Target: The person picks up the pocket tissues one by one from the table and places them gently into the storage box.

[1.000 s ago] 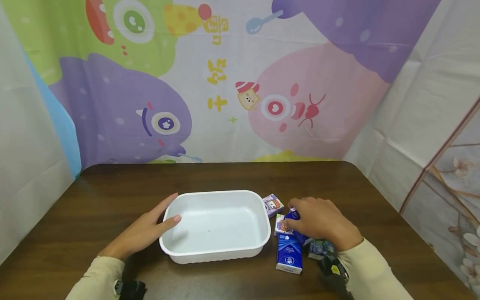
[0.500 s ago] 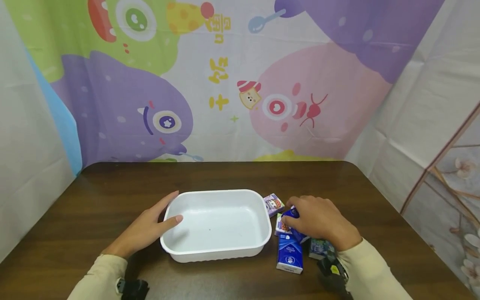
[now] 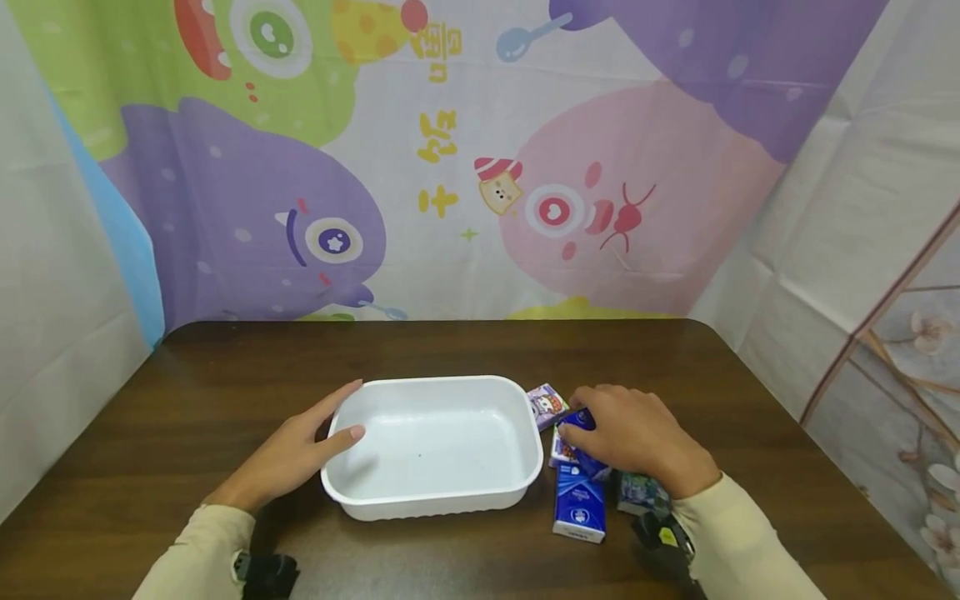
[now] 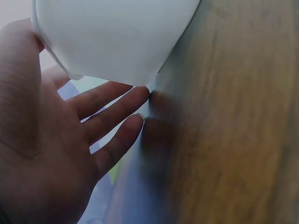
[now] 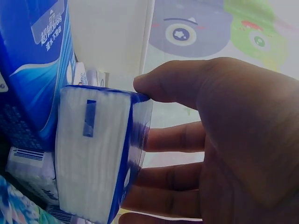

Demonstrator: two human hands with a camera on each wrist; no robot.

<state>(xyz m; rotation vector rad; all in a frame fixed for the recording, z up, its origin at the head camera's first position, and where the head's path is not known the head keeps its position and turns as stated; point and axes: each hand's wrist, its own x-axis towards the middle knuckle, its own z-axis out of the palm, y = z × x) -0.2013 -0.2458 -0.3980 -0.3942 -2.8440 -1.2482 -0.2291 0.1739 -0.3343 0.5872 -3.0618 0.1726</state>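
My left hand (image 3: pixel 300 450) holds the left end of a white plastic basin (image 3: pixel 431 507), the thumb over its rim. In the left wrist view the fingers (image 4: pixel 117 109) lie fairly straight beneath the basin's outer wall. On the basin's right side, my right hand (image 3: pixel 641 433) grips a blue-and-white tissue pack (image 5: pixel 91 154) between thumb and fingers. Its white folded layers show through the clear end in the right wrist view. Against this pack leans the view of another blue tissue pack (image 3: pixel 579 504), lying on the table just nearer to me.
Around the right hand lie a purple cartoon-printed pack (image 3: pixel 547 405) by the basin's corner, a white cartoon-printed pack (image 3: pixel 561 450) partly covered, and a dark green-blue patterned pack (image 3: pixel 641 493) under the wrist. The brown table (image 3: pixel 420 346) ends at a cartoon curtain (image 3: pixel 442 275).
My right hand has shifted slightly left with the tissue pack in its grip, and the pack has turned a little. The left hand and the basin stay about where they were.
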